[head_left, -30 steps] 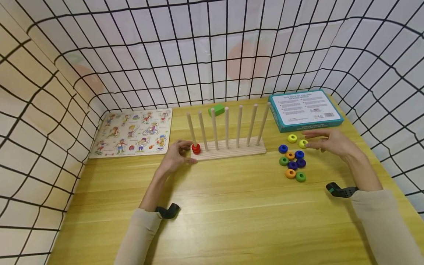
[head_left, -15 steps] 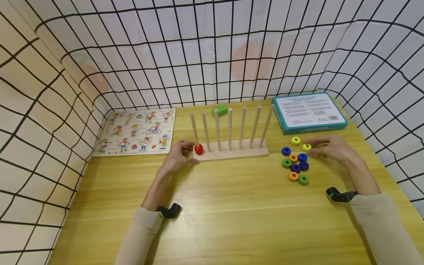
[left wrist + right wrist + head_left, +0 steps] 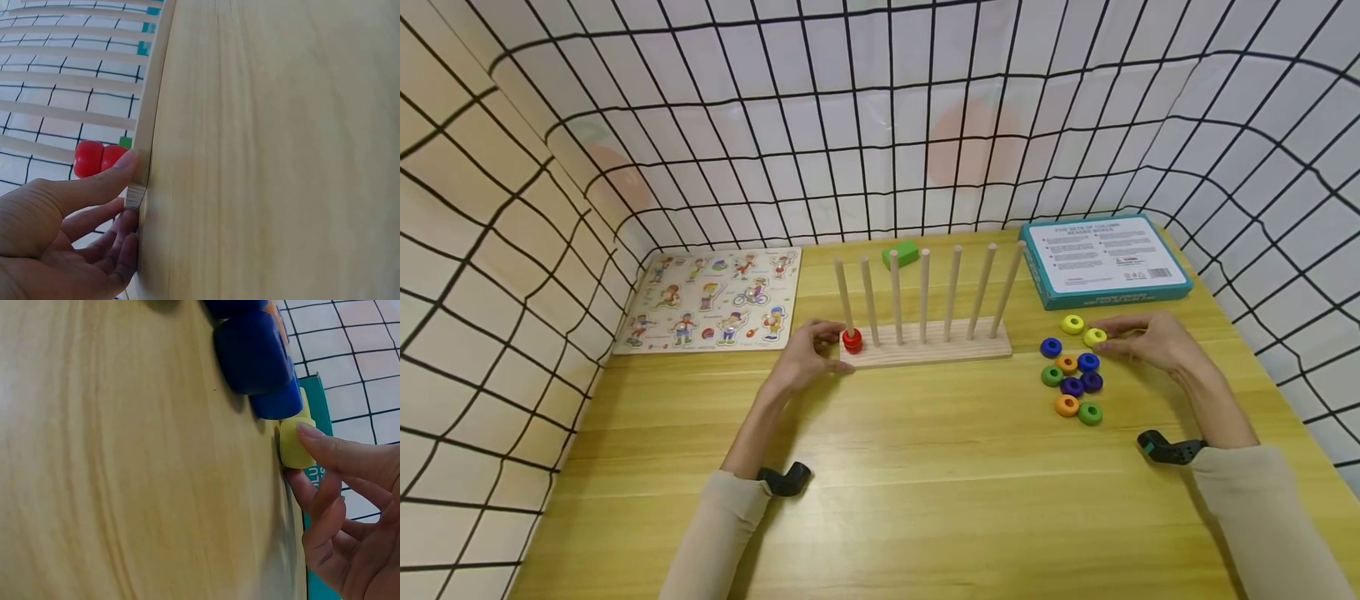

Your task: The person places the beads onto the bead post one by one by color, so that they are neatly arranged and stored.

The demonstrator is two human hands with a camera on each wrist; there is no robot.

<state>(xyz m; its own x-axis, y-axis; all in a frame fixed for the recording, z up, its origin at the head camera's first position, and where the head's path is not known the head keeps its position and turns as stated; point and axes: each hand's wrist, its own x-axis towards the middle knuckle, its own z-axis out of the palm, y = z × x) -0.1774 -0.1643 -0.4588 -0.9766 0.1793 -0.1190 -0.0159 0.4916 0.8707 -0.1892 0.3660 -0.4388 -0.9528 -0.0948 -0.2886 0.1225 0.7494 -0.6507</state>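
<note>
My left hand (image 3: 805,360) grips the left end of a wooden peg stand (image 3: 925,352), thumb at the front edge and fingers behind the end. Several upright pegs rise from it. Two red beads (image 3: 89,159) are stacked on its leftmost peg. Over on the right, my right hand (image 3: 1157,342) pinches a yellow bead (image 3: 295,445) between thumb and fingers, low at the table. Another yellow bead (image 3: 1066,326) lies just left of it. Blue beads (image 3: 1045,348), purple, orange (image 3: 1062,408) and green beads (image 3: 1085,418) lie loose in a cluster in front.
A picture puzzle board (image 3: 715,296) lies at the back left. Behind the pegs sits a green block (image 3: 904,253). A teal box (image 3: 1108,260) with a white printed panel lies at the back right. Black wire mesh (image 3: 887,125) surrounds the table's back and sides.
The head view has shifted slightly, so things appear a little lower and farther right. My right fingers have drawn in around the yellow bead's right side. The left hand keeps its hold.
</note>
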